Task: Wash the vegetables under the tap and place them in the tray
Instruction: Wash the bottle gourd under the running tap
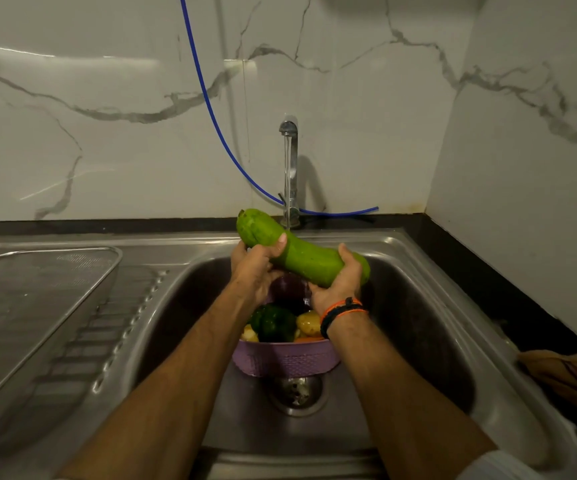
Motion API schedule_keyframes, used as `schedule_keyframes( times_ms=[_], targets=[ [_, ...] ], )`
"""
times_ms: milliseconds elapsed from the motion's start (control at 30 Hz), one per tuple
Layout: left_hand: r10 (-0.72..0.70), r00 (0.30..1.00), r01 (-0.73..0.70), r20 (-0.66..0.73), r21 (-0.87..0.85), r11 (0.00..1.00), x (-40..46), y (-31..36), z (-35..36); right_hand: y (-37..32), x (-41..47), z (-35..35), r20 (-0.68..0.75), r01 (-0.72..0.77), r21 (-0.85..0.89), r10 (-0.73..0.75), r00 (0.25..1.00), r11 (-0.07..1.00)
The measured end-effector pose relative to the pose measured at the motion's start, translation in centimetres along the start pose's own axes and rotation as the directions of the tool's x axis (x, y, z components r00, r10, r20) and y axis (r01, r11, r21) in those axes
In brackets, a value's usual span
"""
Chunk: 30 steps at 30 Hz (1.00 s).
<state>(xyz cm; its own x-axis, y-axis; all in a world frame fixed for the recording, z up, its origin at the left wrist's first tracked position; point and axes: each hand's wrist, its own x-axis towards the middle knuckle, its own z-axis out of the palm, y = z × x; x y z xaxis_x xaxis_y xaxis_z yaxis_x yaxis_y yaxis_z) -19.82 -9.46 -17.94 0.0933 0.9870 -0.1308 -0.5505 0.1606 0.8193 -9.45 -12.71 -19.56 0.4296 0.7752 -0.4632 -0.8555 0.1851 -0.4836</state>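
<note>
Under the running tap [289, 161], a long green gourd [301, 252] is held across the stream, the left hand [256, 268] curled round its thicker end and the right hand [340, 282] cupping and gripping the other, likely so water runs along it. Below sits a purple colander [285, 360] of more vegetables in the steel sink [429, 327]. The empty-looking mesh tray [37, 306] waits on the drainboard to the left, against marble-veined walls.

Steel sink [415, 271], purple basket [285, 362] inside
</note>
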Motion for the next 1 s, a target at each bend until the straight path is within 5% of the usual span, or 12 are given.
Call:
schedule_keyframes(
  times_ms=[167, 267, 333, 400, 500, 633, 767, 833, 1000],
  targets=[
    [0.033, 0.999, -0.036, -0.041, -0.069, 0.997, -0.3, 0.0, 0.3, 0.9, -0.6, 0.5, -0.044, 0.039, -0.239, -0.051, 0.998, 0.970],
    [0.086, 0.994, -0.087, -0.065, -0.018, 0.996, -0.3, 0.0, 0.4, 1.8, -0.6, 1.0, -0.129, 0.148, -0.491, -0.240, 0.962, 0.858],
    [0.141, 0.988, -0.138, -0.067, 0.055, 0.989, -0.3, 0.0, 0.5, 1.6, 0.7, 0.6, -0.121, 0.190, -0.764, -0.426, 0.896, 0.616],
    [0.198, 0.979, -0.185, -0.057, 0.175, 0.967, 0.0, 0.2, 0.5, 0.4, 0.1, 0.3, 0.054, 0.344, -0.886, -0.668, 0.742, 0.310],
    [0.268, 0.962, -0.245, -0.044, 0.279, 0.928, 0.0, 0.4, 0.6, -0.5, -1.7, 0.3, 0.459, 0.621, -0.784, -0.656, 0.599, 0.019],
    [0.297, 0.949, -0.256, -0.108, 0.284, 0.924, 0.2, 0.7, 0.1, 0.6, -2.5, 0.5, 0.759, 0.789, -0.614, -0.282, 0.586, -0.015],
    [0.228, 0.965, -0.191, -0.129, 0.250, 0.949, 0.1, 1.1, -0.6, 0.9, -2.2, 0.7, 0.827, 0.832, -0.549, -0.188, 0.529, -0.073],
    [0.159, 0.978, -0.119, -0.135, 0.265, 0.957, 0.1, 1.5, -1.0, 1.0, -1.9, 0.9, 0.800, 0.815, -0.579, -0.196, 0.567, -0.008],
    [0.007, 0.997, -0.032, 0.072, 0.344, 0.938, 0.6, 1.2, -1.9, 1.3, -1.1, 1.2, 0.624, 0.641, -0.673, -0.181, 0.760, 0.370]
  ],
)
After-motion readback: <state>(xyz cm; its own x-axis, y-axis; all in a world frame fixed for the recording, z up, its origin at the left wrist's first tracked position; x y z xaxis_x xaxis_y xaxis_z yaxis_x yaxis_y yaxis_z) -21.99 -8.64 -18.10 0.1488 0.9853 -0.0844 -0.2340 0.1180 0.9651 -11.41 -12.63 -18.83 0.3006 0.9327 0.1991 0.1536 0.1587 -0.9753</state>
